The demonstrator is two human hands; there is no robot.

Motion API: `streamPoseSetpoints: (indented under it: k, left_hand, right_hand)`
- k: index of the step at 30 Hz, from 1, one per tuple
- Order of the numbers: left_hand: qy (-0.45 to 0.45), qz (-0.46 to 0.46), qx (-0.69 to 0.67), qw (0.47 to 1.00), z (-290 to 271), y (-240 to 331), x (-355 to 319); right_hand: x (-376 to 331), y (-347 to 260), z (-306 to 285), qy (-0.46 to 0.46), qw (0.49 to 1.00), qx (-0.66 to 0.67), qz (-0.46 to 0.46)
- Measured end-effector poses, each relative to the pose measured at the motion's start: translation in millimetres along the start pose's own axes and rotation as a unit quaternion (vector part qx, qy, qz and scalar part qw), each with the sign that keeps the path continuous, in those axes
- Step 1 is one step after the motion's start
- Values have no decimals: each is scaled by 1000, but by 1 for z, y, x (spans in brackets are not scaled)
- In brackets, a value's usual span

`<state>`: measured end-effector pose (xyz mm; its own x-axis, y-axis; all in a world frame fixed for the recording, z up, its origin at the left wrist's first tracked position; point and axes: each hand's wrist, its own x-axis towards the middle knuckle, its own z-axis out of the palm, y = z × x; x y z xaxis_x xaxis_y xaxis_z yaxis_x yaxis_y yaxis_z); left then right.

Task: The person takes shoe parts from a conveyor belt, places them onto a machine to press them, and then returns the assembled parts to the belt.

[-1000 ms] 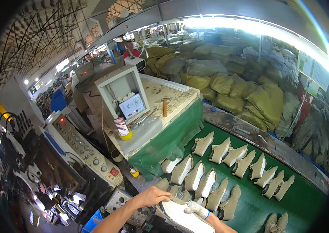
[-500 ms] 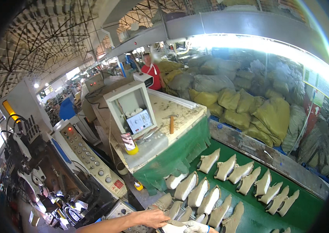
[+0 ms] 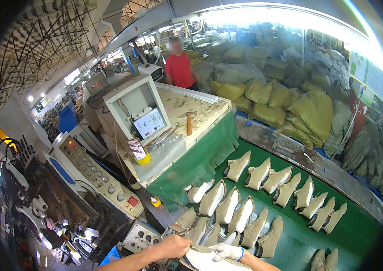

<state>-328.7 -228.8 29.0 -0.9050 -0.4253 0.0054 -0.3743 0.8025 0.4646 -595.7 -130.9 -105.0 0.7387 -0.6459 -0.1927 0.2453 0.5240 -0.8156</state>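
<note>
At the bottom edge both my hands hold one beige shoe with a white sole, sole side up. My bare left hand grips its left end. My right hand, in a white glove, clasps its right side. Just beyond them several beige shoe uppers lie in rows on the green conveyor belt.
A machine with a control panel of knobs and buttons stands at my left. A box-shaped unit and a hammer sit on the worktop above the belt. A person in a red shirt stands behind it. Stuffed yellow-green sacks pile up at the right.
The view has tilted upward, so my hands and the shoe have slid down to the bottom edge. The person in red has come more fully into sight behind the worktop.
</note>
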Motion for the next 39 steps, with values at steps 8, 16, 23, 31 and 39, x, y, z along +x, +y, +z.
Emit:
streamPoseSetpoints:
  k: [8,16,23,31,39]
  left_hand:
    - [-140,-44,-114,983,-18,11,15]
    - [-87,11,-139,986,6,-9,16]
    - [-53,77,-47,995,1,1,26]
    - [-28,75,-38,996,10,-3,30]
    - [-16,96,-71,993,1,3,40]
  right_hand:
    - [-6,-18,13,-7,997,-81,-13]
    - [-1,7,0,-17,998,-47,-25]
    - [0,17,-7,-10,997,-62,-52]
    - [-2,15,-8,-3,999,-14,-42]
    - [-3,17,-7,-29,997,33,-56]
